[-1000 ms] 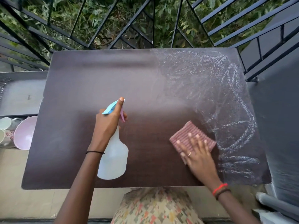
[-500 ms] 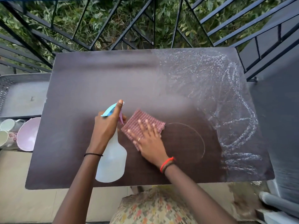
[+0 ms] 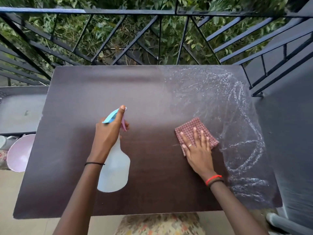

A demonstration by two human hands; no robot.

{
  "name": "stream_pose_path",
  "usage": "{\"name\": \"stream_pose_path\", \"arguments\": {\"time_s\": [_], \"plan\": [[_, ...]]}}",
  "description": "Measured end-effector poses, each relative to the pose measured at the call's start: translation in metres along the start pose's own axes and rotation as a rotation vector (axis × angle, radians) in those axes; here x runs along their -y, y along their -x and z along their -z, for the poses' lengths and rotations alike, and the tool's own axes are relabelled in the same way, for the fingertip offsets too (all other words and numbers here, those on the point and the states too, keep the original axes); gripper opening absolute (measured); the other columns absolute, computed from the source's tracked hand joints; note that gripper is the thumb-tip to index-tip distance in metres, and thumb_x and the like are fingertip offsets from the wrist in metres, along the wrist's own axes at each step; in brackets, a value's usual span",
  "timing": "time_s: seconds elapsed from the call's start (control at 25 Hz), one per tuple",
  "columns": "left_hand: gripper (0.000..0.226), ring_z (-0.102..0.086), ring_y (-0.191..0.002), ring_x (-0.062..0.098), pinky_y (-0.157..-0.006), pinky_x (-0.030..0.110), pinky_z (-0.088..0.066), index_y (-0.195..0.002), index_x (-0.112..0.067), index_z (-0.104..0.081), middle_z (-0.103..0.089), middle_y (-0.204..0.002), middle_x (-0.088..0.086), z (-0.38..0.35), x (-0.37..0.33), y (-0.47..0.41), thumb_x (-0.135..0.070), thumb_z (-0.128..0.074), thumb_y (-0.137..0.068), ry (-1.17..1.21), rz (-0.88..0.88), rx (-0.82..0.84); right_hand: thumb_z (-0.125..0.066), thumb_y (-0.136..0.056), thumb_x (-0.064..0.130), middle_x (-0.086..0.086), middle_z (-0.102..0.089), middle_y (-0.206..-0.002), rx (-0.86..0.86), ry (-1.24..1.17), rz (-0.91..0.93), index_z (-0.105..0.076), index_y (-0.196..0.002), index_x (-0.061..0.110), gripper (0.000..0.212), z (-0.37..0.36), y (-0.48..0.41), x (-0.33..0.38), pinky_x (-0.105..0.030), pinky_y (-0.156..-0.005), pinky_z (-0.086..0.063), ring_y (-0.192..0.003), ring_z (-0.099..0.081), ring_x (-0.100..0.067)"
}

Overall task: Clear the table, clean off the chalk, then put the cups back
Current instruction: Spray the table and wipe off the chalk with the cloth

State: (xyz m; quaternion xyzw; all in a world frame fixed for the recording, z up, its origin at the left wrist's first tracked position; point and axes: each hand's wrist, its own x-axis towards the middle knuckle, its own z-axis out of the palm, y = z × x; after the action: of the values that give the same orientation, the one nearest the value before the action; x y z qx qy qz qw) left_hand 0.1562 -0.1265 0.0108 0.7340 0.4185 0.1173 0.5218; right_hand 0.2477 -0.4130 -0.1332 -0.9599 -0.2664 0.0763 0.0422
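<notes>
A dark brown table (image 3: 71, 106) fills the view. White chalk scribbles (image 3: 240, 126) cover its right part; the left and middle are wiped dark. My left hand (image 3: 108, 133) grips the neck of a white spray bottle (image 3: 115, 168) with a blue and pink trigger, held over the table's middle. My right hand (image 3: 197, 148) lies flat with spread fingers on a folded red checked cloth (image 3: 193, 128), pressing it on the table at the chalk's inner edge. A cup (image 3: 2, 141) shows at the far left edge, off the table.
A pink bowl (image 3: 18, 153) sits below the table's left edge beside the cup. A grey perforated tray (image 3: 18, 107) lies to the left. Black metal railings (image 3: 152, 36) run behind the table and down the right side, with green foliage beyond.
My right hand slid the cloth left to beside the bottle, then back right to the chalk's edge. A thin arc left on the wiped area is gone. The left hand held the bottle still.
</notes>
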Motion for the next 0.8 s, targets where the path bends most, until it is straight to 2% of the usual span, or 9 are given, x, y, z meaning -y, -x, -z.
{"name": "stream_pose_path", "arguments": {"time_s": [0.08,0.16,0.24,0.28,0.4,0.52,0.64,0.72,0.8], "plan": [[0.062,-0.070,-0.080,0.020,-0.064,0.016,-0.048,-0.083,-0.002,-0.073,-0.070,-0.061,-0.007,-0.005,-0.004,-0.006,-0.057,-0.047,-0.096,-0.002,0.004,0.005,-0.033,-0.096,0.045,-0.011,-0.018,-0.158,-0.007,0.000,0.066,-0.023,-0.147,0.043,0.052,-0.005,-0.006,0.034,-0.054,-0.114,-0.022,-0.143,-0.019,-0.038],[0.053,-0.071,-0.082,0.022,-0.073,0.027,-0.049,-0.068,-0.021,-0.071,-0.070,-0.060,-0.008,-0.009,-0.005,-0.010,-0.060,-0.046,-0.094,0.007,0.010,0.034,-0.035,-0.097,0.043,-0.010,-0.015,-0.159,0.010,-0.004,0.187,-0.020,-0.147,0.045,0.052,-0.014,0.025,0.059,-0.053,-0.115,-0.019,-0.145,-0.015,-0.036],[0.051,-0.071,-0.080,0.021,-0.073,0.032,-0.049,-0.057,-0.032,-0.067,-0.070,-0.060,-0.007,-0.015,-0.008,-0.010,-0.061,-0.046,-0.093,0.013,0.015,0.060,-0.037,-0.097,0.043,-0.009,-0.017,-0.159,0.030,-0.024,0.269,-0.019,-0.147,0.045,0.053,-0.020,0.073,0.060,-0.051,-0.114,-0.018,-0.145,-0.014,-0.034],[0.052,-0.070,-0.078,0.018,-0.070,0.029,-0.049,-0.058,-0.029,-0.067,-0.070,-0.060,-0.007,-0.018,-0.010,-0.010,-0.060,-0.047,-0.094,0.017,0.017,0.062,-0.037,-0.097,0.042,-0.008,-0.019,-0.158,0.032,-0.026,0.279,-0.019,-0.147,0.045,0.053,-0.022,0.096,0.051,-0.050,-0.113,-0.020,-0.145,-0.015,-0.033],[0.070,-0.066,-0.066,0.003,-0.054,0.011,-0.046,-0.070,0.004,-0.068,-0.071,-0.064,-0.001,-0.027,-0.015,-0.009,-0.056,-0.046,-0.096,-0.033,0.004,0.052,-0.022,-0.099,0.045,-0.006,-0.019,-0.158,0.037,-0.021,0.182,-0.019,-0.147,0.046,0.048,-0.019,0.128,0.002,-0.050,-0.112,-0.021,-0.144,-0.020,-0.032],[0.071,-0.064,-0.060,-0.002,-0.048,0.005,-0.042,-0.076,0.009,-0.069,-0.072,-0.073,0.007,-0.028,-0.015,-0.009,-0.055,-0.046,-0.097,-0.034,-0.017,0.061,-0.017,-0.099,0.048,-0.006,-0.014,-0.159,0.011,-0.010,0.009,-0.015,-0.147,0.046,0.049,-0.007,0.093,-0.043,-0.046,-0.114,-0.016,-0.143,-0.021,-0.035],[0.065,-0.066,-0.067,0.006,-0.050,0.009,-0.044,-0.085,0.004,-0.071,-0.071,-0.073,0.006,-0.027,-0.013,-0.010,-0.054,-0.047,-0.097,-0.004,-0.032,0.051,-0.026,-0.097,0.047,-0.008,-0.017,-0.158,-0.016,-0.021,-0.076,-0.015,-0.147,0.046,0.052,0.003,0.020,-0.038,-0.051,-0.113,-0.021,-0.143,-0.020,-0.038],[0.061,-0.067,-0.072,0.012,-0.053,0.019,-0.044,-0.088,0.001,-0.072,-0.071,-0.072,0.006,-0.028,-0.013,-0.011,-0.054,-0.047,-0.097,0.025,-0.014,0.045,-0.030,-0.096,0.046,-0.011,-0.020,-0.157,-0.008,-0.016,-0.022,-0.020,-0.147,0.045,0.051,0.003,-0.018,-0.007,-0.054,-0.113,-0.022,-0.142,-0.022,-0.040],[0.059,-0.068,-0.076,0.016,-0.060,0.025,-0.044,-0.082,-0.003,-0.072,-0.071,-0.067,0.002,-0.030,-0.013,-0.013,-0.055,-0.047,-0.097,0.023,0.003,0.044,-0.033,-0.095,0.044,-0.012,-0.023,-0.157,-0.005,-0.028,0.086,-0.027,-0.145,0.044,0.050,-0.001,-0.036,0.034,-0.055,-0.113,-0.022,-0.141,-0.024,-0.041]]}}
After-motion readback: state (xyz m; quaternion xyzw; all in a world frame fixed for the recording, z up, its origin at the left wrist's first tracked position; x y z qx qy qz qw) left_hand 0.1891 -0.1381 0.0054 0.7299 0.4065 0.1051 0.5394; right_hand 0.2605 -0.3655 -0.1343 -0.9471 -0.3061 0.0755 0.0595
